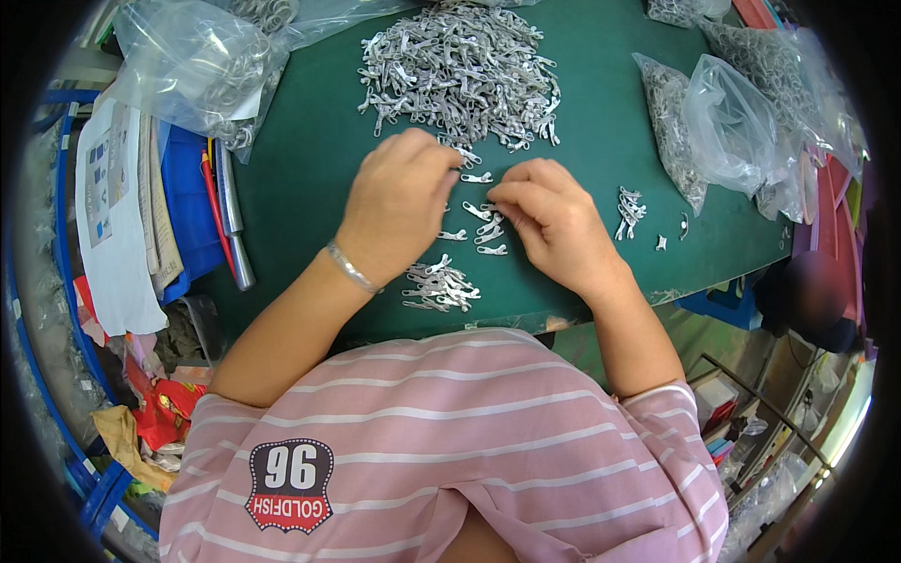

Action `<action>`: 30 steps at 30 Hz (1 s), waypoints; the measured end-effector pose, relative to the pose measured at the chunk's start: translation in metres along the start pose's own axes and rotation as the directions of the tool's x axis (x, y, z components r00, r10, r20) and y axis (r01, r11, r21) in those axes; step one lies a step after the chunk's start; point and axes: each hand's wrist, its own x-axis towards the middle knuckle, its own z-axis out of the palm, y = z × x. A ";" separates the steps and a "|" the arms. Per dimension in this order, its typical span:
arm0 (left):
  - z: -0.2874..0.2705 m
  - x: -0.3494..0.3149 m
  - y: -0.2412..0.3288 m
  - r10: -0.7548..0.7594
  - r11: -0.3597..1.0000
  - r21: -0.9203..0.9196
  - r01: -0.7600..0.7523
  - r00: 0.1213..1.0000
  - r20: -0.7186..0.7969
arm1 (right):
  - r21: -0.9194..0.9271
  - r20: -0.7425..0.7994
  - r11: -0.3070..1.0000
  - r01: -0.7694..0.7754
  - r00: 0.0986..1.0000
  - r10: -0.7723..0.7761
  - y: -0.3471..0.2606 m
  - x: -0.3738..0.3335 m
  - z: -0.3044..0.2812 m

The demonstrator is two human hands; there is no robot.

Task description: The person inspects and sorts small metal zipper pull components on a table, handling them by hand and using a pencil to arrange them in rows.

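A large pile of small silver metal clasp pieces (460, 70), each with a ring at one end, lies at the far middle of the green table. At its near edge my left hand (394, 202) is closed with curled fingers; whatever they hold is hidden. Thumb and fingers of my right hand (563, 225) are drawn together beside several loose clasp pieces (489, 228), and I cannot make out what is pinched there. One single clasp piece (477, 178) lies between the hands. Nearer to me is a small heap of clasp pieces (441, 286).
Another small group of pieces (630, 213) lies to the right. Clear plastic bags of metal parts (671, 127) stand at the far right, and another bag (202, 70) at the far left. A blue bin (188, 206) and a red pen (215, 202) are at the left edge.
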 end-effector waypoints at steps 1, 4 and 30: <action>-0.006 -0.002 -0.002 -0.029 0.999 -0.015 0.029 0.999 -0.017 | -0.024 -0.030 1.000 0.000 1.000 0.000 0.001 0.001 0.000; -0.017 -0.013 -0.002 -0.076 0.997 -0.025 0.078 0.994 0.080 | -0.058 -0.097 0.998 -0.011 0.995 0.005 0.004 0.008 0.003; -0.022 -0.021 -0.001 -0.676 0.325 -0.713 0.621 0.680 0.285 | -0.128 -0.076 0.992 0.012 0.997 -0.022 0.004 0.029 0.021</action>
